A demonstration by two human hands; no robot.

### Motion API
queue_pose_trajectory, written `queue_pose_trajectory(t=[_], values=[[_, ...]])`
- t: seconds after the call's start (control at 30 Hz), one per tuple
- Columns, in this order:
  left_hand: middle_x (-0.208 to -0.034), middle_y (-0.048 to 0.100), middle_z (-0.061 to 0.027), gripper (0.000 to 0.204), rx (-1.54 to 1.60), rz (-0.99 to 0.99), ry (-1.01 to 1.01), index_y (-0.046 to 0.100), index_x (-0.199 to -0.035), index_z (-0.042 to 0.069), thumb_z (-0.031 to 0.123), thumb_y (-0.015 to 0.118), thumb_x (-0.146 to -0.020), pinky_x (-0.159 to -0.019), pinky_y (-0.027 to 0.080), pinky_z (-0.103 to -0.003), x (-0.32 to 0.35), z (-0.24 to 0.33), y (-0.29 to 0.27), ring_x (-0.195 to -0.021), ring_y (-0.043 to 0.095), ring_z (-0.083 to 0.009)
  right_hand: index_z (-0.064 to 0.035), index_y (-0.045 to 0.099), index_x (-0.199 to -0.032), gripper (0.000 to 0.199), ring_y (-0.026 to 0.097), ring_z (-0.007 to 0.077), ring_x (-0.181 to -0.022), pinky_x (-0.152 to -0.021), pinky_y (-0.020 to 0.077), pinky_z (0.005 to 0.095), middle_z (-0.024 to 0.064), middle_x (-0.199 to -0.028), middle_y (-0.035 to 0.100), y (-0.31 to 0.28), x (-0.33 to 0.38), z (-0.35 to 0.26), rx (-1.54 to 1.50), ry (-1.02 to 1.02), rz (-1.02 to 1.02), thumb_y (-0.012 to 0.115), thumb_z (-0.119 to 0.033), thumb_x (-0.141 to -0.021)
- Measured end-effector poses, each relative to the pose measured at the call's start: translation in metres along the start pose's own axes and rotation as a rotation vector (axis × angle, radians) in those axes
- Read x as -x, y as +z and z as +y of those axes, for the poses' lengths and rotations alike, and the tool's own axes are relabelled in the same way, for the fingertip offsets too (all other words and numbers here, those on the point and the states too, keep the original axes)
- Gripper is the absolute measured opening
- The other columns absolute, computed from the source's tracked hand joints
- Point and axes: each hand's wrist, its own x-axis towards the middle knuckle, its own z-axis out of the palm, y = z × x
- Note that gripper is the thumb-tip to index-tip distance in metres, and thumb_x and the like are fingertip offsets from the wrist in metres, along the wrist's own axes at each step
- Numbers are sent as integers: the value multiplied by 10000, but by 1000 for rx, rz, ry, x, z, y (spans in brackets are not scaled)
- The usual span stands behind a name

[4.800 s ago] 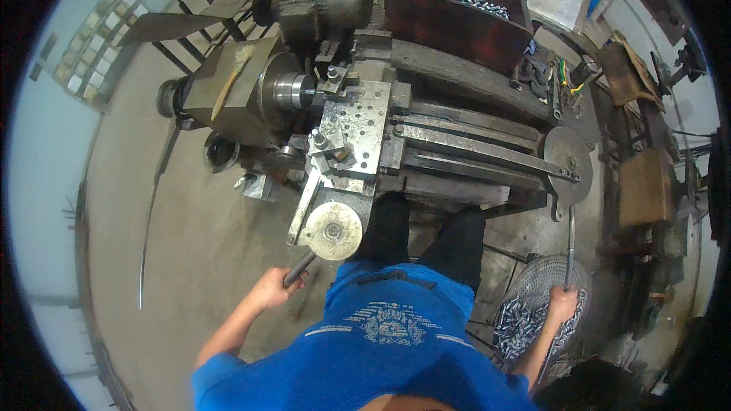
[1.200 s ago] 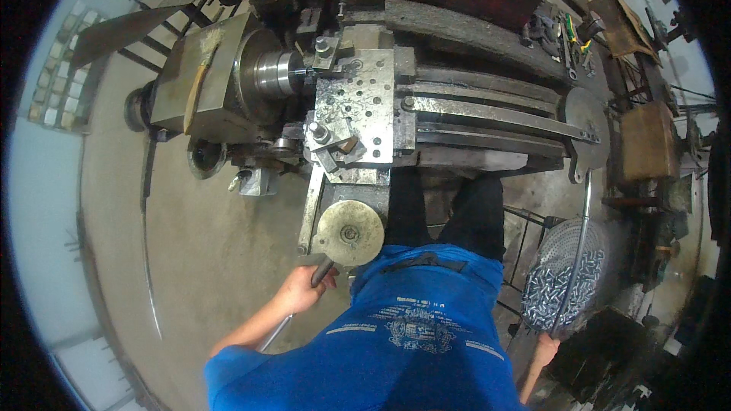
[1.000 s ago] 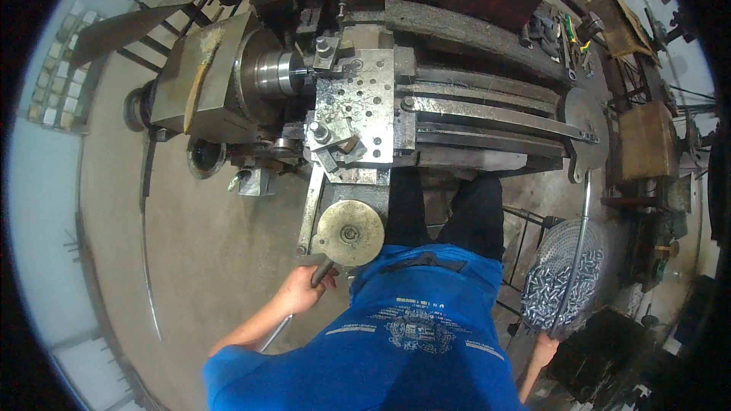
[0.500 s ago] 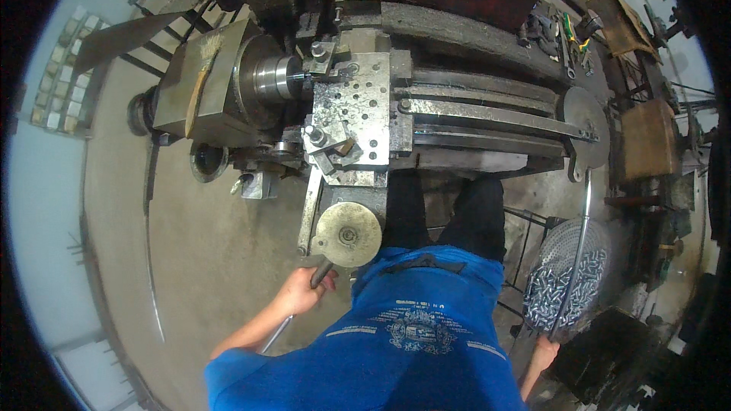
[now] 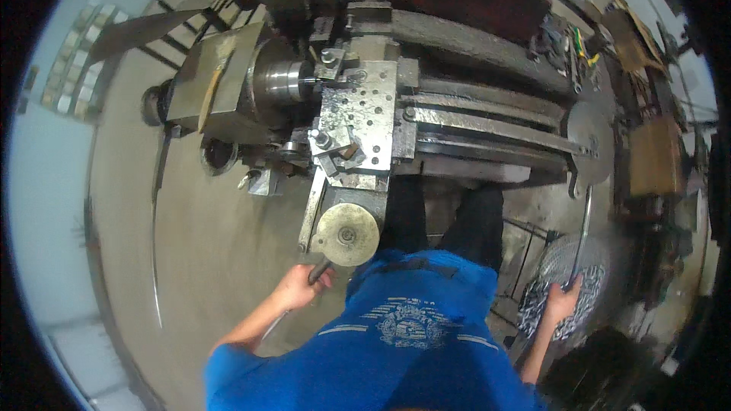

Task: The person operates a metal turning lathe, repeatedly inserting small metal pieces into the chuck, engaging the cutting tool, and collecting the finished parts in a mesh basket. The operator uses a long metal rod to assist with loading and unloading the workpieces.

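Since the frame half a second earlier, the right hand (image 5: 562, 303) and the lower end of the steel lever (image 5: 585, 221) have moved up the view, nearer the large grey disc (image 5: 590, 141); the left hand (image 5: 298, 288) remains at the dark handle (image 5: 320, 271). Two hands operate two controls, one each: the left fingers are closed around the dark handle, just below the single pale round disc (image 5: 347, 234); the right fingers are closed around the lever's lower end, in front of one perforated basket (image 5: 560, 256). The basket contains small metal pieces (image 5: 588, 301), too many to count. The handle's long axis slants up and rightward toward the pale disc; the lever's runs steeply upward, leaning slightly right. One brush (image 5: 212, 95) lies on the machine housing (image 5: 186, 95). The blue shirt (image 5: 396, 335) bears one pale crest with printed lines and stripes.
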Motion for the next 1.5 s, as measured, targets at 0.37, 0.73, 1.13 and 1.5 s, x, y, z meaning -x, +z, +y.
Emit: queue_pose_trajectory(t=[0.37, 0.73, 1.13, 1.5], values=[[-839, 650, -83, 249, -105, 43, 29, 606, -915, 42, 2, 505, -692, -751, 481, -344, 5, 0, -5, -817, 626, -225, -80, 620, -1077, 485, 587, 346, -802, -713, 465, 441, 171, -887, 629, 40, -274, 90, 449, -310, -133, 598, -361, -683], [-876, 658, -72, 218, -26, -240, -127, 617, -978, 45, 161, 601, -795, -739, 482, -338, 10, -1, -29, -811, 622, -197, -102, 563, -1108, 376, 577, 326, -892, -731, 453, 470, 142, -943, 603, 67, -364, 49, 679, -292, 138, 508, -302, -794], [-920, 622, -190, 334, -775, 665, -294, 583, -947, 44, 326, 614, -770, -739, 493, -446, -122, -213, -202, -876, 604, -335, -13, 475, -1257, 662, 461, 371, -1154, -994, 358, 416, 210, -1247, 505, 1, -224, 44, 267, -262, 62, 611, -178, -630], [-822, 632, -227, 327, -324, 1156, -395, 593, -889, -7, 310, 558, -818, -712, 490, -479, -200, -226, -137, -784, 618, -388, 18, 665, -950, 368, 638, 273, -868, -795, 479, 339, 179, -899, 666, -52, -170, -93, -141, -225, -149, 619, -147, -624]])
